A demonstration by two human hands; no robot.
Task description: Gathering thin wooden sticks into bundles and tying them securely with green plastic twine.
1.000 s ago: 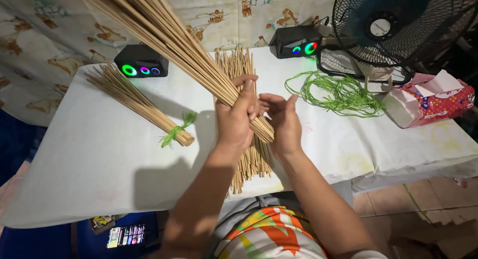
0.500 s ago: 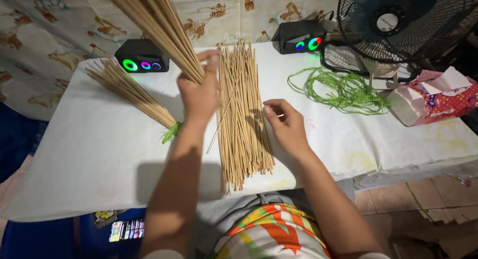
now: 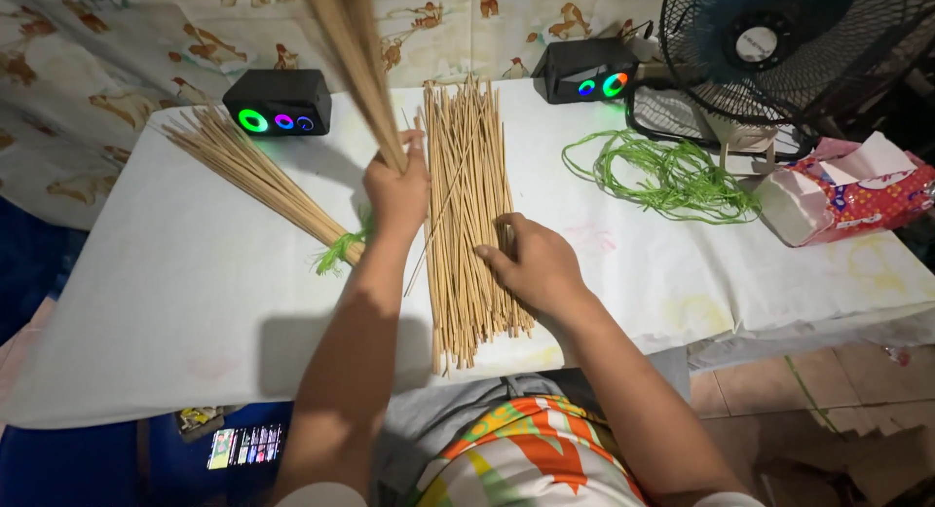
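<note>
Your left hand [image 3: 397, 187] is clenched around a raised bunch of sticks [image 3: 349, 54] near the table [image 3: 146, 302] middle. Your right hand [image 3: 534, 265] lies flat, fingers released, on the loose stick pile [image 3: 466, 176] toward the near edge.

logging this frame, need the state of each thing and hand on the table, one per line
left hand: closed on a raised bundle of sticks
right hand: flat on the loose sticks
loose sticks: lying spread on the table
tied bundle: lying, bound with green string
green string pile: loose, tangled
two speakers: lights on
fan: too unclear to tell
</note>
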